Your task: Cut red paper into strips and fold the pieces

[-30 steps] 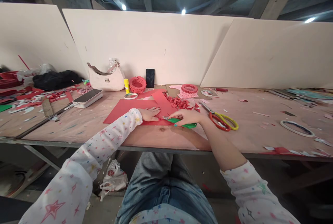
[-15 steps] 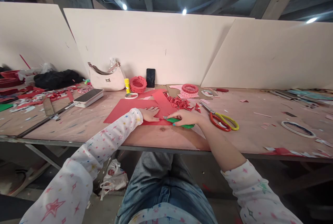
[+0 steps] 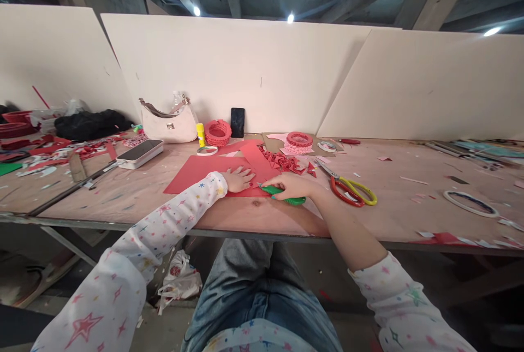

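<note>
Red paper lies in front of me near the table's front edge. My left hand rests on it with the fingers spread. Just to the right, my right hand is closed around a green utility knife. The knife's tip points left, close to my left fingertips and over the paper's right part. Whether the blade touches the paper I cannot tell. Behind my right hand is a heap of small folded red paper pieces. To the right lie scissors with red and yellow handles.
Red paper rings, a yellow glue stick and a dark phone stand at the back. A pale handbag and a white boxy device are on the left. A white tape roll lies at the right.
My left hand has shifted slightly and its fingers have lifted and spread a little. My right hand and the knife look nearly unmoved.
</note>
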